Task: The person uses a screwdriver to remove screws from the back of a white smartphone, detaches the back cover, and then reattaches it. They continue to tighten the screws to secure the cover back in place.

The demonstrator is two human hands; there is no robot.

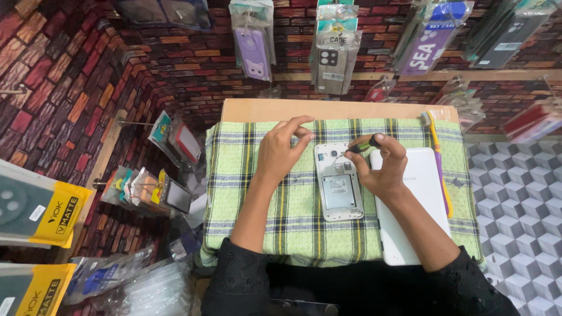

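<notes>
Our right hand point(380, 167) pinched a small screwdriver point(364, 145), its tip leaning left at the top of the open phone point(338, 181), which lay lengthwise toward us. Our left hand's point(282, 153) open fingers touched the phone's top edge

On our green checked cloth point(293, 205) we count one opened phone point(338, 182), one white tablet point(418, 193), one toothbrush point(438, 158) and one small screwdriver point(364, 145); two hands are at work, our left hand point(281, 153) and right hand point(380, 169).
</notes>
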